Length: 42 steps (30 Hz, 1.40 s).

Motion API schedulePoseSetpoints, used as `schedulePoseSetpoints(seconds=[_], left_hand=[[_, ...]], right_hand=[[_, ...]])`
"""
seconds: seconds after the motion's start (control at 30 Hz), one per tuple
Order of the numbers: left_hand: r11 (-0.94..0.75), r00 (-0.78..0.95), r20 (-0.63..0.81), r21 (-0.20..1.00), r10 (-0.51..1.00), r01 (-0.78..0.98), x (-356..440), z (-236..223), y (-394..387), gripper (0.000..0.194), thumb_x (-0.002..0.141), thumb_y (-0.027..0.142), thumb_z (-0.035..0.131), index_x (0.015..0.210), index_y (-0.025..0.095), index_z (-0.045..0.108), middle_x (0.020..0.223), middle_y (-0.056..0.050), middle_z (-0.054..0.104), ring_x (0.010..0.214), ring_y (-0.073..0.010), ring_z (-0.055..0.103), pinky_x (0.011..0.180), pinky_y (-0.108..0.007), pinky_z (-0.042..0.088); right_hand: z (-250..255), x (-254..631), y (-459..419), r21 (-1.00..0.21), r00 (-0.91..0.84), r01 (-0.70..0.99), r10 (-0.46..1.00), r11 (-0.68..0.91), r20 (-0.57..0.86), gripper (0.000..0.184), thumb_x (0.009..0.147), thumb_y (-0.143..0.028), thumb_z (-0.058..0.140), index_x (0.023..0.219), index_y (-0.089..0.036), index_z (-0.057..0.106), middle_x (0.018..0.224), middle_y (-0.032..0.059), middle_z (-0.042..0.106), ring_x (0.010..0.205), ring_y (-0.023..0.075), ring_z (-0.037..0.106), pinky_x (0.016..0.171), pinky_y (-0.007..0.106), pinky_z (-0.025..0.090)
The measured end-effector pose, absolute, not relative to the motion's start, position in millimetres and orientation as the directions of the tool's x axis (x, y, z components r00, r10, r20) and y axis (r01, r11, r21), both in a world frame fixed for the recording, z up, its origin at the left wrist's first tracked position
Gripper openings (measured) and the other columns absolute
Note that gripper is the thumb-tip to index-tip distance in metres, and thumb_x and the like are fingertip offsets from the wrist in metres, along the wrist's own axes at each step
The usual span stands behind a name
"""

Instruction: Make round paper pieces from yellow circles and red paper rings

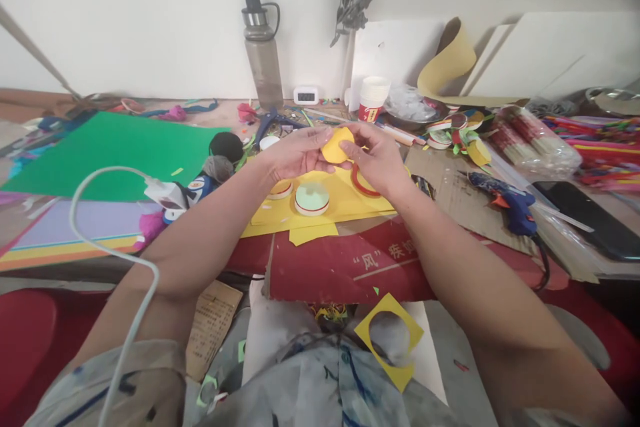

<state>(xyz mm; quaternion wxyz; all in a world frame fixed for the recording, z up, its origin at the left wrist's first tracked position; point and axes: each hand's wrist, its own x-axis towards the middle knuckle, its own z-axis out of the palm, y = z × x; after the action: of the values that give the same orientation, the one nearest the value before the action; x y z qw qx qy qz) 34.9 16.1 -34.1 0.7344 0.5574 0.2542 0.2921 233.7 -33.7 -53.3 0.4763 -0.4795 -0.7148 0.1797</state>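
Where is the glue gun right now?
In the head view, the glue gun lies at right, nozzle over brown cardboard, just left of the black phone.

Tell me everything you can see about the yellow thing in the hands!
The yellow piece is small, plain and roundish, and looks like paper. Its far side is hidden. It's held up above the yellow sheet, pinched by the left hand and right hand, which partly cover its edges.

Container (312, 199) stands on sheets (345, 199), apparently before held piece (334, 147).
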Motion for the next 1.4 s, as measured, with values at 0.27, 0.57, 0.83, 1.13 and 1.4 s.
schedulePoseSetpoints(seconds=[0.27,0.57,0.83,1.13,1.4], left_hand=[[0.167,0.629,-0.010,0.968,0.777,-0.190,46.3,-33.1,9.9,0.040,0.104,0.049,0.068,0.123,0.014,0.071,0.107,-0.013,0.082,0.095,-0.0216,0.082,0.081,-0.029,0.063],[0.066,0.584,0.148,0.942,0.799,-0.328,49.0,-38.6,11.9,0.035,0.095,0.043,0.081,0.114,0.015,0.073,0.105,-0.011,0.081,0.102,-0.0215,0.080,0.078,-0.026,0.062],[0.069,0.587,0.123,0.953,0.800,-0.294,55.0,-39.7,5.5,0.040,0.089,0.048,0.086,0.102,0.014,0.071,0.107,-0.012,0.080,0.110,-0.0242,0.079,0.094,-0.033,0.063],[0.089,0.453,0.077,0.938,0.888,-0.334,46.0,-31.9,14.9,0.029,0.088,0.011,0.071,0.117,0.013,0.068,0.108,-0.012,0.082,0.102,-0.0229,0.081,0.098,-0.041,0.064],[0.039,0.393,0.103,0.941,0.914,-0.338,41.0,-38.3,22.9,0.031,0.078,0.011,0.090,0.105,0.012,0.074,0.101,-0.007,0.082,0.091,-0.0156,0.079,0.096,-0.033,0.065]], right_hand=[[-42.9,232.0,-37.7,-0.626,-0.133,0.621,0.850,0.472,0.509,0.049,0.108,-0.055,0.052,0.145,-0.026,0.067,0.136,0.0103,0.070,0.113,0.0269,0.068,0.101,0.047,0.059],[-40.9,222.8,-48.0,-0.474,-0.173,0.756,0.836,0.451,0.520,0.083,0.095,-0.045,0.075,0.168,-0.025,0.040,0.157,0.0186,0.054,0.146,0.0395,0.049,0.118,0.064,0.046],[-46.6,221.4,-44.6,-0.480,-0.141,0.763,0.836,0.433,0.530,0.072,0.089,-0.025,0.078,0.156,-0.022,0.053,0.152,0.0182,0.059,0.141,0.0368,0.055,0.117,0.057,0.049],[-42.8,224.0,-44.9,-0.560,-0.112,0.718,0.863,0.413,0.493,0.070,0.101,-0.053,0.068,0.161,-0.025,0.049,0.148,0.0162,0.062,0.125,0.0323,0.063,0.098,0.048,0.060],[-58.7,224.7,-33.2,-0.692,0.007,0.600,0.862,0.403,0.507,0.048,0.104,-0.052,0.063,0.144,-0.024,0.058,0.125,0.0101,0.071,0.102,0.0226,0.067,0.090,0.038,0.060]])
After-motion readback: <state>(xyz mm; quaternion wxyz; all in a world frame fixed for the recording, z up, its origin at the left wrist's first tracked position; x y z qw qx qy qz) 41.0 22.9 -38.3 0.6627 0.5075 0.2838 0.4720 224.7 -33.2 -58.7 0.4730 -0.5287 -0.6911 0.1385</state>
